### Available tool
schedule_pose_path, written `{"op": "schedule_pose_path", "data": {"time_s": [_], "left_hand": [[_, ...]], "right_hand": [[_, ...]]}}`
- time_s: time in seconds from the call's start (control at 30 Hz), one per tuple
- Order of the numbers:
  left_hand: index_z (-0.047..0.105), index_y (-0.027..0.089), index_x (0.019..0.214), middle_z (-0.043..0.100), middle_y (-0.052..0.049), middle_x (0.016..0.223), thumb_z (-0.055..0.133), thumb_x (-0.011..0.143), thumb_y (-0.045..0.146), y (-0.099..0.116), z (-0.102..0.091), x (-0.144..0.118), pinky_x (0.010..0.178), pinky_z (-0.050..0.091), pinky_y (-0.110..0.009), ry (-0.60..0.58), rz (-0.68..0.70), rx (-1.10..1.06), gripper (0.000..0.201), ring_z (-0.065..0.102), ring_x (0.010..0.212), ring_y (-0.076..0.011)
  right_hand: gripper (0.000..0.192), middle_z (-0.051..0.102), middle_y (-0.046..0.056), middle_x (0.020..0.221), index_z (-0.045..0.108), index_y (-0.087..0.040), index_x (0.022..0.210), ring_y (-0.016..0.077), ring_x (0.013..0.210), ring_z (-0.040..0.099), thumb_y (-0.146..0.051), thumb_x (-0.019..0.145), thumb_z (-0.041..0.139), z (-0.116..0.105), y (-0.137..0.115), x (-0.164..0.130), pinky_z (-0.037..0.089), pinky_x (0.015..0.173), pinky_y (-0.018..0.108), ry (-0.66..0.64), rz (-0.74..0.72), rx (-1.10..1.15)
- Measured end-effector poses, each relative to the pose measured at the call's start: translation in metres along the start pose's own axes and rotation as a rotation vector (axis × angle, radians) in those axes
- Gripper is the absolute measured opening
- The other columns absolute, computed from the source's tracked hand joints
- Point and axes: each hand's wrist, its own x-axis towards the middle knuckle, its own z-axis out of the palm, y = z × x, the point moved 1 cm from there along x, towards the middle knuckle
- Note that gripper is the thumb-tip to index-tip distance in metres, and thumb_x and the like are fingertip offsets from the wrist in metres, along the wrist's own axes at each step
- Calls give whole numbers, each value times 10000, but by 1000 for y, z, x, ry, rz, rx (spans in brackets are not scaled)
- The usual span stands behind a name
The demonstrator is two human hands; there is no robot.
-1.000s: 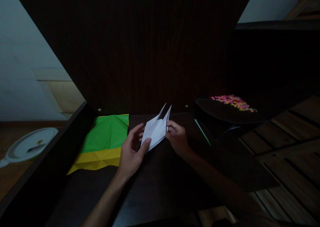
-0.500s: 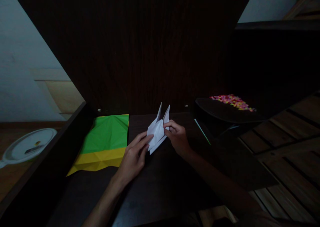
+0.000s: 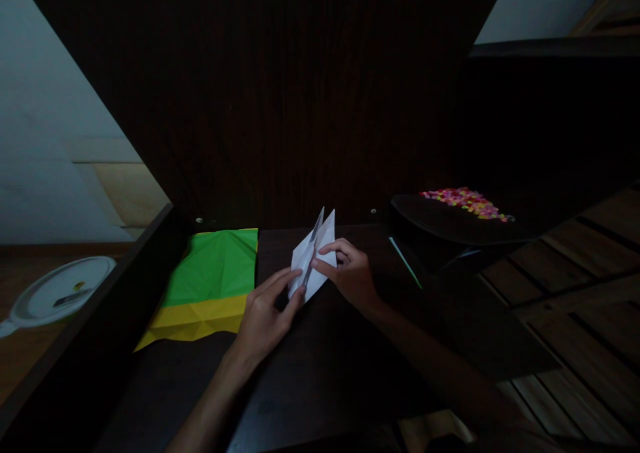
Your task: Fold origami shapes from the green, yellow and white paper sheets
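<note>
A partly folded white paper model with two pointed tips stands on the dark table, tips away from me. My left hand pinches its near lower corner with thumb and fingers. My right hand presses on its right flap, folding it in toward the middle crease. Both hands touch the paper at once.
A creased green and yellow paper lies left of my hands. A dark tray with several small coloured bits stands at the right, a thin green strip beside it. A white round lid lies beyond the table's left edge.
The white paper's two tips have come together as my right hand folded the right flap inward. My left hand slid down to the near corner.
</note>
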Motion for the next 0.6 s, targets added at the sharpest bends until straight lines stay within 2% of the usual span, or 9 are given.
{"op": "schedule_pose_path", "data": {"time_s": [0.13, 0.37, 0.47, 0.6], "left_hand": [[691, 212, 1124, 746, -84, 1095, 589, 922, 237, 2, 2, 1, 887, 576, -400, -21, -63, -63, 227, 717, 980, -249], [528, 227, 1195, 680, -75, 1078, 592, 927, 269, -1, 4, -3, 624, 565, -264, -77, -230, -273, 279, 712, 790, -179], [490, 231, 1233, 657, -50, 980, 606, 917, 284, -1, 1, -3, 550, 518, -235, -76, -241, -253, 340, 673, 730, -164], [501, 225, 1188, 624, 0, 811, 600, 921, 296, 0, 1, -1, 473, 440, -212, -63, -274, -246, 293, 622, 607, -140]], "right_hand": [[258, 579, -20, 740, 612, -202, 765, 106, 548, 476, -346, 675, 806, -3, -1, 0, 320, 470, 233, 12, 9, -13], [265, 505, -71, 600, 542, -222, 782, 107, 504, 412, -280, 671, 775, -3, -1, -2, 304, 467, 232, -14, 36, -32], [253, 525, -65, 620, 560, -223, 814, 110, 517, 416, -247, 672, 768, -2, 0, -3, 319, 474, 230, -53, 16, -74], [224, 603, -28, 717, 589, -217, 860, 123, 563, 503, -244, 703, 746, 1, -3, -4, 371, 480, 233, -88, -10, -50]]}}
